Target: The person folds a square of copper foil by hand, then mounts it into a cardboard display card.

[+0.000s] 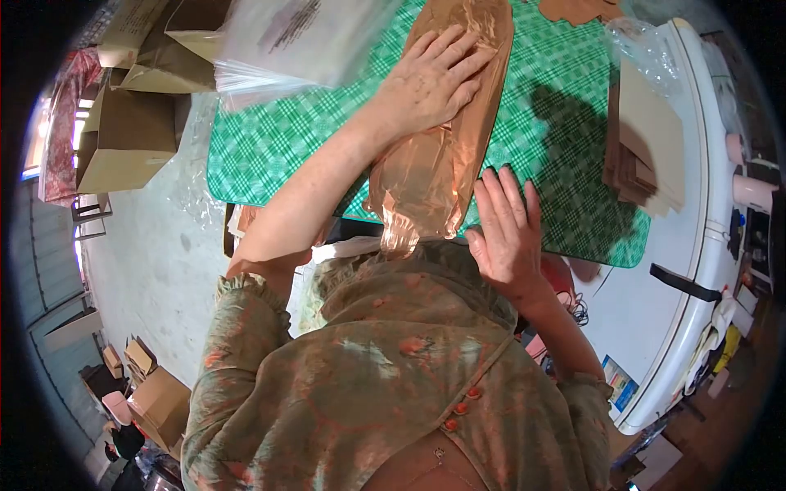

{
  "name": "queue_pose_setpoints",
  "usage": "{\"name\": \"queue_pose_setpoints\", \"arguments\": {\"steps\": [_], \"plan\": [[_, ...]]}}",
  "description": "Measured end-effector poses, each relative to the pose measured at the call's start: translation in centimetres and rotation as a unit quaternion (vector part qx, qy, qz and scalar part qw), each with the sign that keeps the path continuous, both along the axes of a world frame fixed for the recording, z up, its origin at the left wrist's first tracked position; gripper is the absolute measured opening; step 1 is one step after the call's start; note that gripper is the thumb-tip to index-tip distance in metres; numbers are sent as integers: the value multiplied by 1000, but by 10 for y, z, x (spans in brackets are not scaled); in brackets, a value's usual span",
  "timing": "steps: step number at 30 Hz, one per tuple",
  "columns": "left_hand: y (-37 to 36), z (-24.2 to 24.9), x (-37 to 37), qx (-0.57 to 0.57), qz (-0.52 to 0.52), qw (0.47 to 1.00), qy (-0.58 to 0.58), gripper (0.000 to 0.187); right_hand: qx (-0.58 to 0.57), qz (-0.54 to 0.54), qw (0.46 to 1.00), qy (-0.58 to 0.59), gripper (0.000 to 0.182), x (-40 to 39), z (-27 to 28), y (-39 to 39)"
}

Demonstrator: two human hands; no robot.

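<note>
A long, shiny copper-brown piece [434, 176], like a film or foil bag, lies lengthwise on the green checked tabletop [278, 151]. Its crumpled near end hangs past the table's edge toward my body. My left hand [430, 82] rests flat on its upper part, fingers spread. Beside its right edge, close to the near rim of the table, is my right hand [506, 233], with the fingers stretched out and nothing held in them.
Clear plastic sleeves [286, 49] are stacked at the back left. Flat brown and cream pieces [647, 139] lie at the right, by a white appliance [704, 164]. Open cardboard boxes [135, 135] stand left, and a brown scrap [577, 10] lies at the back.
</note>
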State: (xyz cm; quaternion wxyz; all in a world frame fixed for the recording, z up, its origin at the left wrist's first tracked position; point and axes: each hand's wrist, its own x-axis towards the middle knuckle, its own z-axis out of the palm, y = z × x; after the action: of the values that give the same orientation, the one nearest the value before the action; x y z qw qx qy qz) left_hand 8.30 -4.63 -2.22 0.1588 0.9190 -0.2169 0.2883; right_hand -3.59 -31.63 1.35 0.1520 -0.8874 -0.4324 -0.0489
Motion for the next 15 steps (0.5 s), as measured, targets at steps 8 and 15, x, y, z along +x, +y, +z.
{"name": "queue_pose_setpoints", "arguments": {"steps": [8,15], "plan": [[-2,-1,0,1,15,1000,-17,47,3,13,1000,8,79,0,1,2],[-1,2,-1,-23,9,1000,3,48,3,37,999,9,75,1,-1,1]]}}
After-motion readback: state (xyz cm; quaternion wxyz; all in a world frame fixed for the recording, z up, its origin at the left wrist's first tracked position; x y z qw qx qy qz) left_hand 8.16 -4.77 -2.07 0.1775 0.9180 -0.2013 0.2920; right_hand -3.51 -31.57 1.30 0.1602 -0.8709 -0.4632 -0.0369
